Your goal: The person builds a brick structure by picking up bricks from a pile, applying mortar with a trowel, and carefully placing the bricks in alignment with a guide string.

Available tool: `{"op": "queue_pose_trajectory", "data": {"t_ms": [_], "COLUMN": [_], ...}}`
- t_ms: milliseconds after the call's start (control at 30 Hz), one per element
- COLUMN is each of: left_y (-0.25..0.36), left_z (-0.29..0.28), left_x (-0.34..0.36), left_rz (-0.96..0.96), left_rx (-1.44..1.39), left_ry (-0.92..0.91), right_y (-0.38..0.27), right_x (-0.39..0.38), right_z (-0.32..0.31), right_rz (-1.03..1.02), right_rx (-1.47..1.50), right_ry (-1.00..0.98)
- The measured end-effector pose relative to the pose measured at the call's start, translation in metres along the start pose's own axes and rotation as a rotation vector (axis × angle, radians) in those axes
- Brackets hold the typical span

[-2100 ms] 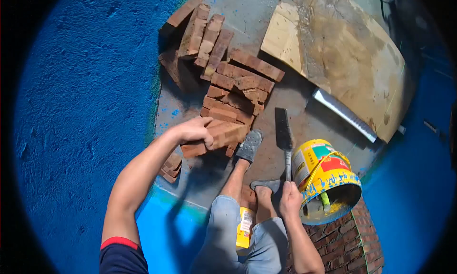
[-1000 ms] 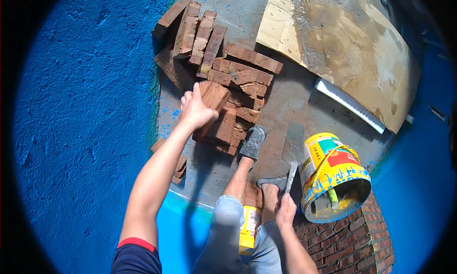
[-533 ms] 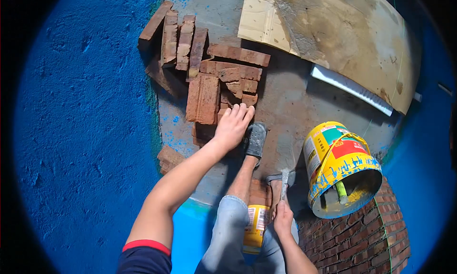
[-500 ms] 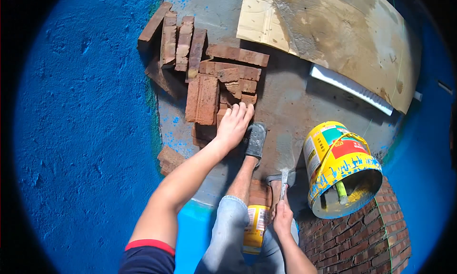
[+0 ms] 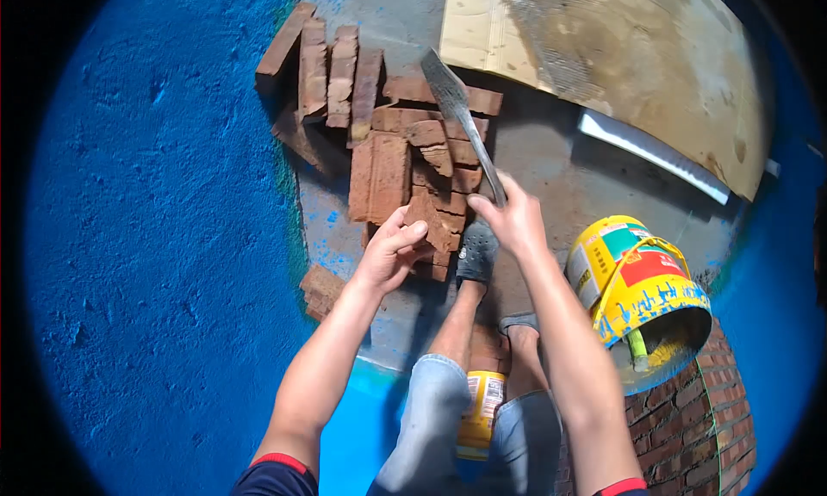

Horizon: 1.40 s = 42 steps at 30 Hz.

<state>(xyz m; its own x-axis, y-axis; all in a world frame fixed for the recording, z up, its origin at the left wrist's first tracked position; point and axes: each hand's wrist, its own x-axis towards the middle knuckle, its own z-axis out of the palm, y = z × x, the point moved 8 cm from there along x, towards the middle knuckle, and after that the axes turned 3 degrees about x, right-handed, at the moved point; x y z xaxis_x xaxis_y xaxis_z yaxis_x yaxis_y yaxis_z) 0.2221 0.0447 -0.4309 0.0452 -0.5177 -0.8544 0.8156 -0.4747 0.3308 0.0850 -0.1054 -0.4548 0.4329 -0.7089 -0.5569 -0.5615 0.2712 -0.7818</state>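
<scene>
My left hand (image 5: 392,253) grips a red brick piece (image 5: 428,219) at the near edge of a pile of red bricks (image 5: 379,126) on the grey floor. My right hand (image 5: 515,219) is shut on the handle of a flat metal trowel (image 5: 457,108), whose blade is raised over the pile, pointing away from me. My legs and grey shoes (image 5: 476,251) stand just below the pile.
A yellow bucket (image 5: 642,294) stands at my right, next to a low brick wall (image 5: 698,427). A large stained wooden board (image 5: 620,57) and a metal bar (image 5: 650,156) lie beyond. A blue rough wall (image 5: 155,238) fills the left. A loose brick (image 5: 320,289) lies by it.
My right hand has lifted the trowel from beside my foot up over the brick pile. My left hand has closed on a brick piece at the pile's near edge.
</scene>
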Motion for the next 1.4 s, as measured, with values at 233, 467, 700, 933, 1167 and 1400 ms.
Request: {"op": "queue_pose_trajectory", "data": {"t_ms": [233,467,700,933,1167,1400], "left_y": [0.016,0.012,0.011,0.004,-0.014,-0.046], "left_z": [-0.013,-0.038,-0.025,0.047,0.166,0.262], "left_x": [-0.019,-0.034,-0.050,-0.098,-0.179,-0.252], "left_rz": [0.149,0.254,0.219,0.225,0.506,0.467], "left_rx": [-0.024,-0.038,-0.060,-0.261,0.168,0.692], "left_ry": [-0.004,0.149,0.071,-0.106,0.096,-0.009], "right_y": [-0.048,-0.049,-0.059,-0.061,-0.097,-0.142], "right_x": [0.065,0.076,0.055,-0.063,-0.181,-0.285], "right_z": [0.077,0.092,0.063,-0.030,-0.127,-0.201], "right_rz": [-0.169,-0.152,-0.042,0.328,0.421,0.258], "right_rx": [-0.302,-0.429,-0.225,0.313,0.517,0.733], "right_ry": [-0.084,0.000,-0.133,-0.134,0.031,0.162]}}
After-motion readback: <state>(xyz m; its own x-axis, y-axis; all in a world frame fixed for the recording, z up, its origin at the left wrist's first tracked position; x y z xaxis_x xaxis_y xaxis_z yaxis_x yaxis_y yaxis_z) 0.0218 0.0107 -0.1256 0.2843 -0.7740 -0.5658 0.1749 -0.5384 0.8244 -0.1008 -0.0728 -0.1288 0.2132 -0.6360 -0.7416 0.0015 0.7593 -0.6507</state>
